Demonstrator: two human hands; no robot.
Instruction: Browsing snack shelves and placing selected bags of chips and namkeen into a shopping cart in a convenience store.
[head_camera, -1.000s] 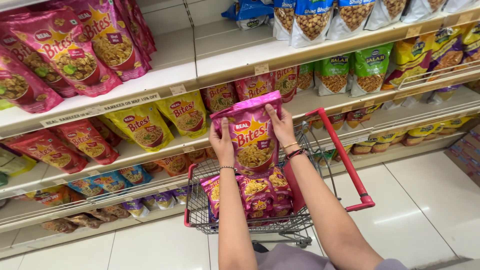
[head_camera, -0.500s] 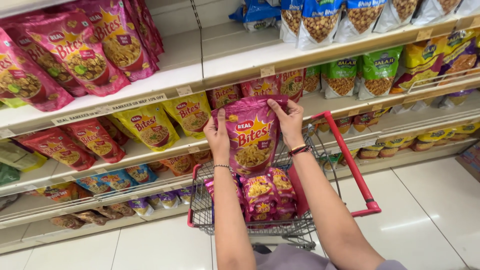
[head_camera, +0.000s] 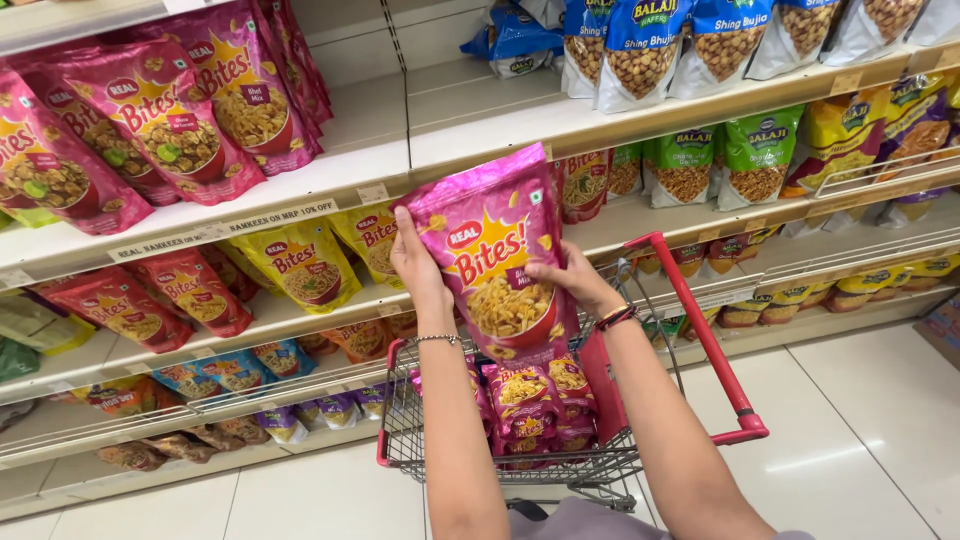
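A large pink snack pouch (head_camera: 497, 262) is held upright between both hands, above a wire shopping cart (head_camera: 420, 440) with red trim and in front of the store shelves (head_camera: 330, 180). The left hand (head_camera: 418, 265) is closed on the pouch's left edge, with the thumb laid across the front face and the other fingers hidden behind the bag. The right hand (head_camera: 572, 280) is pressed on the lower right side of the pouch, its fingers bent across the front near the printed bowl of snack mix; the thumb cannot be seen. The pouch thus lies between the two grips, its top corner tilted slightly to the left, and its lower edge hangs just above the cart's basket. A thin bracelet (head_camera: 438, 340) is worn on the left wrist and a dark band (head_camera: 616, 317) on the right wrist.

Inside the cart, several smaller pink pouches (head_camera: 530, 400) of the same kind are stacked directly beneath the held one. The cart's red handle (head_camera: 705, 335) is seen to the right of the right forearm. Matching pink pouches (head_camera: 165, 125) are leaned on the upper shelf to the left, and yellow pouches (head_camera: 300, 265) are stood on the shelf below, just left of the left hand.
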